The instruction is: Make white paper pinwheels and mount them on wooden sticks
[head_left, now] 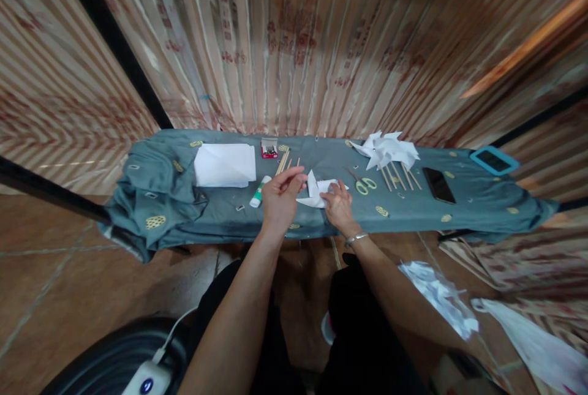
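Observation:
A white paper pinwheel [314,189] with folded, pointed blades lies on the cloth-covered table between my hands. My right hand [339,205], with a bracelet at the wrist, grips the pinwheel's right side. My left hand [281,199] hovers just left of the blades, thumb and fingertips pinched together; whatever is between them is too small to make out. Behind the left hand lie several thin wooden sticks [283,162], partly hidden. A green and white glue stick [260,191] is beside that hand. Scissors [365,185] with yellow-green handles rest to the right of the pinwheel.
A stack of white paper [225,165] lies at left, near a small red box [269,148] of pins. Finished pinwheels [388,151] on sticks, a phone [438,185] and a blue-framed device [494,160] are at right. Paper scraps [438,297] lie on the floor.

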{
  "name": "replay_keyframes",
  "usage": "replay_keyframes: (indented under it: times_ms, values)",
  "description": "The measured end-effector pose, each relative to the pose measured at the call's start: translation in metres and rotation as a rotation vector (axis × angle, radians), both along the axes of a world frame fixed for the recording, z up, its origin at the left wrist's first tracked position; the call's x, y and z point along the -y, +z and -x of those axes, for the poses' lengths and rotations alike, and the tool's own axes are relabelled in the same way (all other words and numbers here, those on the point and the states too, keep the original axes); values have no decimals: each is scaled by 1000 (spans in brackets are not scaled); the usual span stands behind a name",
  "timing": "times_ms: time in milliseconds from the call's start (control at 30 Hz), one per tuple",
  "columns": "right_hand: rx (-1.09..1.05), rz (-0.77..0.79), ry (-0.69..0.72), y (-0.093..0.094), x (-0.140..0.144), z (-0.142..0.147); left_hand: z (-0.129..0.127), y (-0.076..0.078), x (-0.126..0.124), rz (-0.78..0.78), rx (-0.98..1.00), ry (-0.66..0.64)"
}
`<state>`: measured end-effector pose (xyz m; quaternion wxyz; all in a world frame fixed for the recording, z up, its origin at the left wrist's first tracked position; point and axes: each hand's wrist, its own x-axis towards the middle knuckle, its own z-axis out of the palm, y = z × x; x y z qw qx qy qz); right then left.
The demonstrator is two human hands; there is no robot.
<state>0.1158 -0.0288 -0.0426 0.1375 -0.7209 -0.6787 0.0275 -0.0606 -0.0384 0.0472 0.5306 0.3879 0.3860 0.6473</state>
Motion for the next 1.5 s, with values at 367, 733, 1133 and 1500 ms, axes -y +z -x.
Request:
replay_keyframes:
  times_ms: [367, 733, 1133, 1500]
  values:
    - [-27, -56, 26, -9, 7, -5, -1, -1, 0, -11, -14, -2]
    - [15, -32, 40, -1, 2, -4, -21, 0, 3, -2, -9, -68]
    - [-255, -42, 50, -16, -20, -32, -34, -2, -13, -24, -61, -79]
    - [-478, -120, 74, -3, -26, -55, -32, -1, -17, 5, -125, -63]
